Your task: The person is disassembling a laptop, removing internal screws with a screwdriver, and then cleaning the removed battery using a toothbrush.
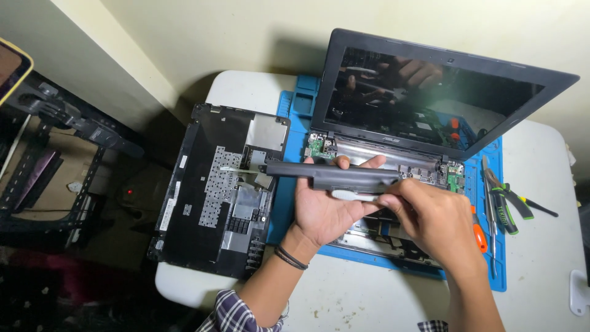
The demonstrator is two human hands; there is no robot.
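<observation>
My left hand [324, 209] holds a long dark grey laptop battery [332, 174] level above the blue work mat [369, 255]. Fingers curl over its top edge. My right hand [430, 218] pinches a small white tool [353, 195] against the battery's underside. Behind them stands an opened laptop [430, 101] with its dark screen up and its circuit boards exposed. A removed black bottom cover [215, 190] lies inside-up to the left.
Green-handled pliers [507, 206], a screwdriver [541, 206], tweezers [490, 215] and an orange-handled tool [479, 237] lie at the mat's right edge. The white table [541, 270] ends at left, where a black stand [67, 117] sits beside it.
</observation>
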